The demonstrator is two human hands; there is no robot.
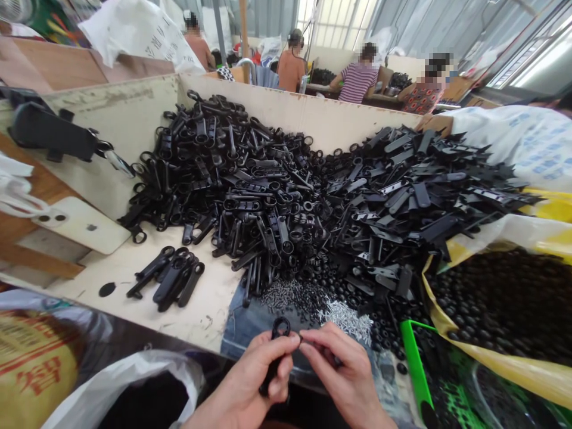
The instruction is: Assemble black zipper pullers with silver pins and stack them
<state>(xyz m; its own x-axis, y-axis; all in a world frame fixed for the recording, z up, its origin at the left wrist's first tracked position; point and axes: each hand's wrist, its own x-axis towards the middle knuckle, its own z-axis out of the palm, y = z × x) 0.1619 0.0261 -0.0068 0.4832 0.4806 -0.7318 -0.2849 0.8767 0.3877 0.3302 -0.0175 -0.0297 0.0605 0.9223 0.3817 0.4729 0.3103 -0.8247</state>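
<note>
My left hand [259, 372] is closed around a black plastic part with a ring-shaped end [281, 325]. The ring points up beyond my thumb, and the rest of the part is mostly covered by my fingers. Thumb and fingertips of my right hand [342, 366] pinch together right at my left thumb; whatever is between them is too small to name. Just beyond my hands lie small silver metal pins [346, 319], grey springs or screws [279, 295] and small black round pieces. Several similar ring-ended black parts [174, 277] lie together to the left.
A large heap of black ring-ended parts [241, 161] and a heap of flat black pieces [411, 190] fill the pale bin [134, 110]. A phone [84, 223] leans at left. A yellow-edged bag of black beads [504, 298] and a green basket [415, 363] stand right. Several people sit behind.
</note>
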